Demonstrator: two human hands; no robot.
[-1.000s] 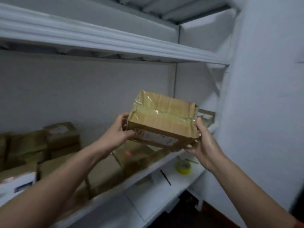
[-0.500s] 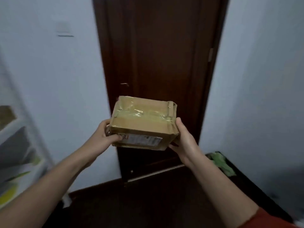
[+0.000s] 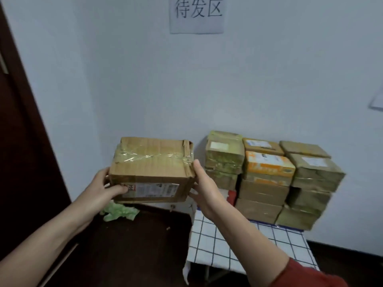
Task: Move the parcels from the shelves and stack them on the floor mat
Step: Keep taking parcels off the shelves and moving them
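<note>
Right sleeve: red, at the lower frame edge, over the near side of the floor mat.
Floor mat: white cloth with a dark check, on the dark floor, its far edge at the wall.
Left hand: left of the mat, gripping the held parcel's left end, thumb on the shipping label.
Right hand: above the mat's left border, clasping the parcel's right end, thumb upright.
Held parcel: taped brown carton, level, in the air left of the mat's far-left corner, apart from the stack.
Green wad: crumpled, on the floor left of the mat.
Stacked parcels: three columns on the mat's far edge, against the wall; an orange box in the middle column.
Wall sign: paper sheet with three characters, high above the mat.
</note>
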